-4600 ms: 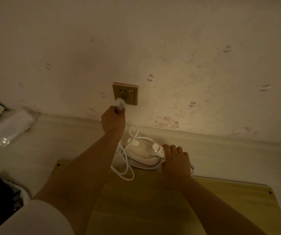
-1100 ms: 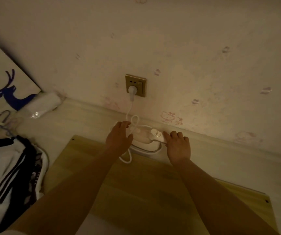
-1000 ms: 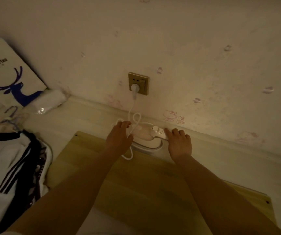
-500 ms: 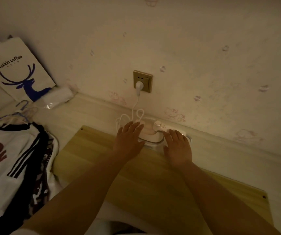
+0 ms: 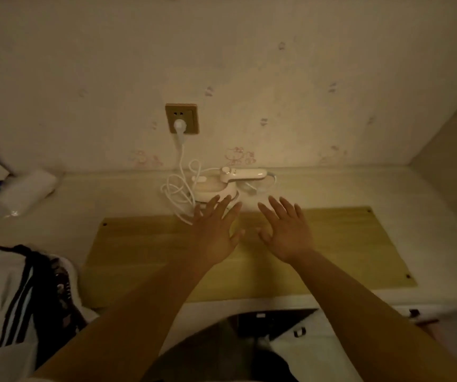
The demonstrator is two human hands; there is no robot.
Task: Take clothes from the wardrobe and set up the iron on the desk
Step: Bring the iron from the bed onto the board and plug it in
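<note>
Item: iron (image 5: pixel 223 183), small, cream, handheld type; lying on the pale table (image 5: pixel 332 188) against the wall, handle pointing right, presumably parked near the outlet so the lead is reaching without strain

Item: plug (image 5: pixel 179 126), white; sitting in the lower holes of the brass-coloured wall socket (image 5: pixel 182 118), so the iron is judged to be powered or ready for it

Item: cord (image 5: pixel 179 188), white; hanging down from the plug and lying in loose loops just left of the iron, the slack gathered there rather than trailing over the work area

Item: wooden board (image 5: pixel 345 252), yellowish, flat on the table in front of the iron; seemingly serving as the pressing surface, its top bare apart from the hands over it

Item: left hand (image 5: pixel 215 232); fingers spread and straight, gripping nothing, fingertips showing just in front of the iron's base; whether they are touching it cannot be told

Item: right hand (image 5: pixel 285 232); likewise spread flat, palm down over the board, holding nothing, apart from the iron

Item: clothes (image 5: pixel 20 296), white with dark stripes; lying heaped at the left end of the table, beside the board, within reach for pressing

Item: clear plastic roll or packet (image 5: pixel 26 193); lying at far left against the wall

Status, as judged: iron set-up looking essentially done; garment not yet laid on the board
</note>
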